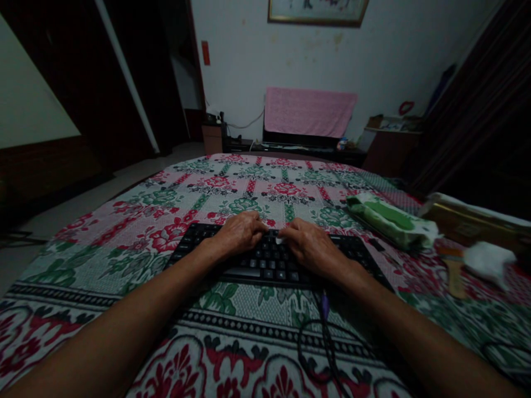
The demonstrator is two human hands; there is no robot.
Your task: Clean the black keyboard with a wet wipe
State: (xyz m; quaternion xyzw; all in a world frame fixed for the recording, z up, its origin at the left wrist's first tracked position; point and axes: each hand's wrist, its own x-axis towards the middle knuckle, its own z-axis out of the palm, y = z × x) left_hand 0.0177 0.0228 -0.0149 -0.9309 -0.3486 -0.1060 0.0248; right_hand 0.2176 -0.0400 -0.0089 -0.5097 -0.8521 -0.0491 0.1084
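A black computer keyboard point(249, 272) lies on the patterned bedspread, its keys facing up. My left hand point(243, 231) is over its left-middle part, fingers curled at the far edge. My right hand point(311, 243) is over the right-middle keys, thumb and fingers pinched on a small white piece of tissue point(280, 240), close to the top rows. Only a bit of the tissue shows; the rest is hidden by the fingers. The keyboard's black cable point(327, 342), with a purple plug point(324, 305), is looped on the near side.
To the right lie a green-and-white wipes pack point(392, 221), a wooden-handled brush point(455, 276), a crumpled white tissue point(488, 258) and a golden-brown box point(468, 221). The patterned bedspread point(224, 193) stretches ahead. Beyond it, a pink towel point(309, 112) drapes over a screen.
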